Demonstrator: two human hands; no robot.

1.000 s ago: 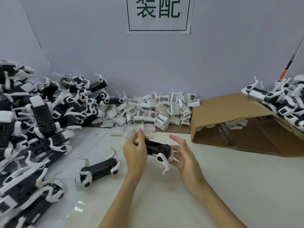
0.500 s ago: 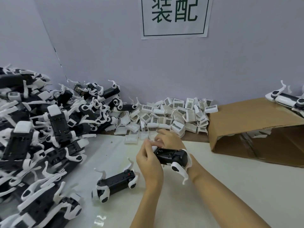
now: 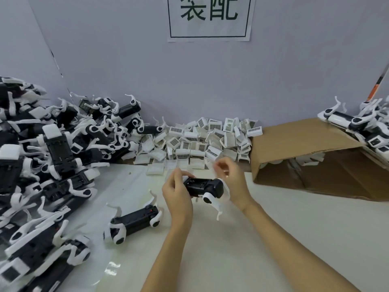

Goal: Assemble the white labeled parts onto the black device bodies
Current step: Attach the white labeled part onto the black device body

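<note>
The white table (image 3: 273, 239) is bounded at the rear by the grey wall (image 3: 147, 70), on which a paper sign (image 3: 209, 17) is fixed. Open table surface is available in the foreground and to the right of the forearms. The left side is closed off by a large heap of device bodies (image 3: 42, 165), which extends from the wall to the near edge. The right rear is taken up by a tilted cardboard box (image 3: 305, 148), with further units (image 3: 362, 127) piled against its far flap. Between heap and box, along the wall, the pile of white labeled parts (image 3: 206, 142) is stacked, barcodes facing various ways.

The black device body (image 3: 205, 187) is held above the table centre, just in front of that pile. Its long axis runs left to right, nearly level, with a white leg hanging down from its right end. Its left end is gripped by the left hand (image 3: 177, 194), fingers curled round it. The right hand (image 3: 230, 175) is raised just behind the right end, fingers curled; it is motion-blurred, and whether anything is pinched cannot be told.

A second device body (image 3: 134, 222) lies alone on the table, near and to the left of the left hand, its long axis angled from near-left to far-right.
</note>
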